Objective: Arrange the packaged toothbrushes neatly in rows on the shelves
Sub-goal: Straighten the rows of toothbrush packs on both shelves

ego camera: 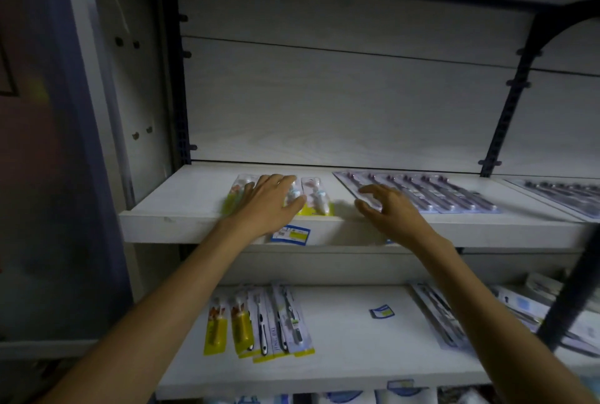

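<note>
A: A dim white shelving unit with a pale wood-grain back panel point(341, 101) and dark slotted uprights. Two shelves in reach, the upper shelf point(201, 225) and the lower shelf point(350, 348). What are the hands doing?

B: The left hand point(269, 202) lies flat, palm down, fingers spread and extended, on the small yellow-backed toothbrush packs point(316, 197) near the front edge of the upper shelf. It presses on them and grasps nothing. One pack shows clear at its right, another peeks out at its left.

A: And the other?

B: The right hand point(389, 209) is open, fingers curled loosely with thumb apart, at the left end of the row of dark toothbrush packs point(454, 196). Whether the fingertips touch the packaging or hover just above, I cannot tell. It holds nothing.

A: Room to move?

B: Bare shelf between the two groups, and more to the left of the yellow packs up to the left upright. The lower shelf has a wide bare middle with a loose blue label point(382, 311) lying on it.

A: What else is down there?

B: A mixed cluster of yellow and grey packs point(259, 322) at left, overlapping and slightly fanned. At right, long grey packs point(438, 316) partly behind the right forearm. A price tag point(292, 234) on the upper shelf's front lip is half covered by the left wrist.

A: Anything unclear?

B: Print on every pack is too blurred to read, and the items along the bottom edge are cut off.
</note>
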Motion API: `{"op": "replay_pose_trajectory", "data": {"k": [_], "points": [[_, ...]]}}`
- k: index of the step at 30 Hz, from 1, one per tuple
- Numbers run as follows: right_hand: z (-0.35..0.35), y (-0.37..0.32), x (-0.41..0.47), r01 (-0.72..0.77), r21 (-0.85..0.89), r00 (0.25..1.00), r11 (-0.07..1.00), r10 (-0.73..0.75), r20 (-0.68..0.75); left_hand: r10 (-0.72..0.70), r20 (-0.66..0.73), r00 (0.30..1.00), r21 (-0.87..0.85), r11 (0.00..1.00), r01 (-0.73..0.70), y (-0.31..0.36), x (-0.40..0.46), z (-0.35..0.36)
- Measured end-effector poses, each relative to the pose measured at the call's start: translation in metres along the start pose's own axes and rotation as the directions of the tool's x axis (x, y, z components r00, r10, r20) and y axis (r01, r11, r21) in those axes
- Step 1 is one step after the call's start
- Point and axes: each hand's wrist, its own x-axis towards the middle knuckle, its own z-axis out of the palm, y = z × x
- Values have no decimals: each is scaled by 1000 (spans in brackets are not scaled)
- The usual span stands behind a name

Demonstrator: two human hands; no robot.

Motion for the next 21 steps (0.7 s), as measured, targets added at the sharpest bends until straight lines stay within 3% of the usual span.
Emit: {"op": "replay_pose_trajectory", "data": {"k": [7,12,17,21], "points": [[-29,65,-7,-85,-67,996,994,85,-4,92,27,995,-151,985,-87,72,21,31],[-34,84,10,3,-119,997,993,7,78,77,74,994,-230,971,-58,129,41,55],[-27,95,17,122,-123,962,985,-87,259,-21,255,967,-133,989,57,157,61,67],[-24,105,14,207,-134,966,969,-180,185,-86,232,969,-35,995,97,156,61,73]]}}
